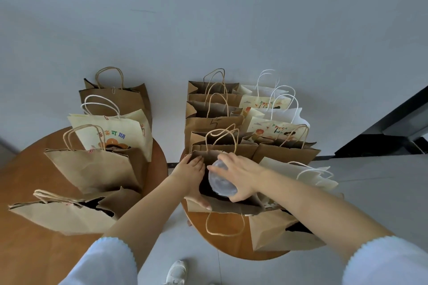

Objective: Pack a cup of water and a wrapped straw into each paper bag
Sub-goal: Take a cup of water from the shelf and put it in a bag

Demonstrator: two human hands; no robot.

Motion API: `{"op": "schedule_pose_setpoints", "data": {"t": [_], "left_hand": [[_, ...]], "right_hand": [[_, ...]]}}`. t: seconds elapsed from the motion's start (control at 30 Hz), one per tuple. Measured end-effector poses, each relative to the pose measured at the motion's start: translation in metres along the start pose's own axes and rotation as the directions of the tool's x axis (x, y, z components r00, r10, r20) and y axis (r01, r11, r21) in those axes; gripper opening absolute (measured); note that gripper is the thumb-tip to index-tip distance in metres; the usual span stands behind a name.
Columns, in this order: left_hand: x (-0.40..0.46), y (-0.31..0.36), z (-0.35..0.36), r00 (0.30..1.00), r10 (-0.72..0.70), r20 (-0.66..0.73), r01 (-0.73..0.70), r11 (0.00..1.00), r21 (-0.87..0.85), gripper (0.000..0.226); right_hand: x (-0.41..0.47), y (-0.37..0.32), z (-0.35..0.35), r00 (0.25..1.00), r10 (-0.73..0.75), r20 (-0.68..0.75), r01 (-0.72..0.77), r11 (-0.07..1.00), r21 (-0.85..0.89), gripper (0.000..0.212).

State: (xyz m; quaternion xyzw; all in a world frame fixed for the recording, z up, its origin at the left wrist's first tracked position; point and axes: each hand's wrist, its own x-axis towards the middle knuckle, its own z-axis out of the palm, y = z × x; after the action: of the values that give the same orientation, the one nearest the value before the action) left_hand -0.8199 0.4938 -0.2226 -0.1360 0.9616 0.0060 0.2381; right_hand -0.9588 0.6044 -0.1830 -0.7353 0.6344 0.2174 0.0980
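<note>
A clear plastic cup with a domed lid [220, 179] sits in the mouth of an open brown paper bag [231, 208] at the front of the right round table. My right hand [240, 176] grips the cup from the right, fingers over its lid. My left hand [191, 173] holds the bag's left edge, thumb on the near rim, keeping the mouth open. No wrapped straw is visible.
Behind this bag stand several brown and printed white paper bags [215, 120] on the right table [227, 247]. The left round table [27, 257] holds several more bags [92, 169], some leaning. A wall is behind; a shoe [177, 272] shows on the floor between the tables.
</note>
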Motion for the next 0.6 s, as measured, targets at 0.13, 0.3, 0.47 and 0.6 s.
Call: {"op": "schedule_pose_setpoints", "data": {"t": [0.13,0.3,0.47,0.6], "left_hand": [[0.001,-0.003,0.002,1.000,0.002,0.006,-0.003,1.000,0.013,0.118],[0.003,-0.007,0.004,1.000,0.022,-0.003,-0.022,0.999,0.036,0.118],[0.012,-0.004,0.005,0.997,0.070,-0.041,-0.069,0.997,0.043,0.119],[0.016,-0.006,0.007,0.995,0.090,-0.041,-0.089,0.995,0.033,0.119]], "right_hand": [[0.015,0.003,0.019,0.995,-0.019,0.102,0.028,0.996,-0.083,0.092],[0.027,0.006,0.039,0.972,0.048,0.230,-0.032,0.997,-0.073,0.095],[0.048,0.000,0.060,0.931,0.119,0.346,-0.074,0.988,-0.139,0.097],[0.063,0.000,0.071,0.881,0.154,0.448,-0.107,0.986,-0.128,0.097]]}}
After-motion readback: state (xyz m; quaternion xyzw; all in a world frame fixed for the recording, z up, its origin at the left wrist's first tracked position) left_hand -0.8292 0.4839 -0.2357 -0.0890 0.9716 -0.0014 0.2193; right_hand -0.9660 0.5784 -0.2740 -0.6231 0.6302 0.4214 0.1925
